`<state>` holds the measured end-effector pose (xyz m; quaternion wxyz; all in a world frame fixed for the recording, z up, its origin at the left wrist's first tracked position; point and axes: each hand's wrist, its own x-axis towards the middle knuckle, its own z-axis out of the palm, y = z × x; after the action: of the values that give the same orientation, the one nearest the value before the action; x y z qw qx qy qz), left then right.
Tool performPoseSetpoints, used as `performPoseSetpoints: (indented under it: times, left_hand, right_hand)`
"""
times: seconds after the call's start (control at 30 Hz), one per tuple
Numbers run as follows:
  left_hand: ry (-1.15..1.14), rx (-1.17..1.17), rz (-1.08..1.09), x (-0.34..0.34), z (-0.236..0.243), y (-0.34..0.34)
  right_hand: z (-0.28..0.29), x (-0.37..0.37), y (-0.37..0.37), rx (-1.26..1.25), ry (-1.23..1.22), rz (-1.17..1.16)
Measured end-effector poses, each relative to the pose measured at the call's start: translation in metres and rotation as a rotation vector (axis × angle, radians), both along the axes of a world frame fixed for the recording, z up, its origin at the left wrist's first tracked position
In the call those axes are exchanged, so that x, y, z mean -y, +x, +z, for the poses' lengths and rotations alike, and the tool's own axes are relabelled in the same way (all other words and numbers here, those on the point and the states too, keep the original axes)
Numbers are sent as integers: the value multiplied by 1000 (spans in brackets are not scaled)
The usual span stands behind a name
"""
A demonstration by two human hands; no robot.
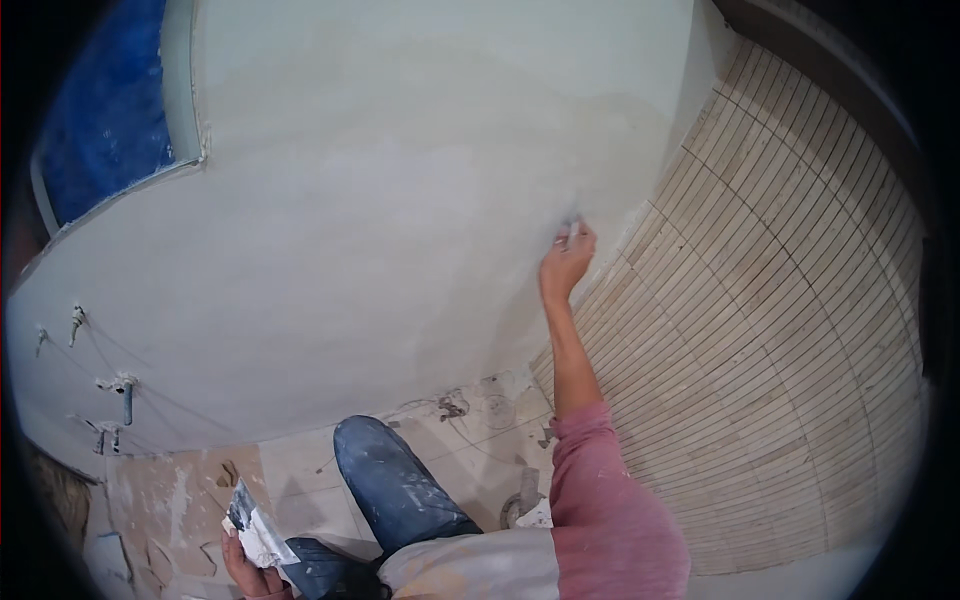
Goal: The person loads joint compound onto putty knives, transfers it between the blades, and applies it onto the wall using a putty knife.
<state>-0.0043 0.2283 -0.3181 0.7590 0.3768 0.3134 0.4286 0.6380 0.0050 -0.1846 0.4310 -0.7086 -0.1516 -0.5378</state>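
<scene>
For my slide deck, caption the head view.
Right hand holds a tool at the pale wall; left hand holds a blade smeared with white.

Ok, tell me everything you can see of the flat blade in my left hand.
The flat blade looks metallic and dark grey where bare, towards its upper end, with thick white paste covering much of the rest. It is tilted, tapering towards the top, and your left hand grips it from the left. It sits low at the picture's left, beside a blue trouser leg; contact there is unclear. No handle can be made out.
</scene>
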Motion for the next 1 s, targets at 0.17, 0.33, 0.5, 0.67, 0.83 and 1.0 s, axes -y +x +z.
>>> performPoseSetpoints:
  times: [0.17, 0.33, 0.5, 0.67, 0.83, 1.0]
  left_hand:
    - [-7, 30, 16, -4, -5, 2]
    - [-38, 32, 17, -2, -12, -5]
    - [-9, 44, -45, -5, -18, -10]
    - [-56, 57, 23, -2, -14, -8]
    - [-19, 46, 57, 3, -9, -14]
    - [-20, 7, 59, -2, -14, -18]
  right_hand:
    - [3, 27, -19, -85, -62, 140]
    - [28, 86, 58, -294, 205, -62]
    - [23, 110, 105, -288, 154, -140]
    - [15, 106, 123, -255, 242, -260]
    - [11, 101, 122, -307, 151, -288]
    - [19, 66, 99, -292, 204, -221]
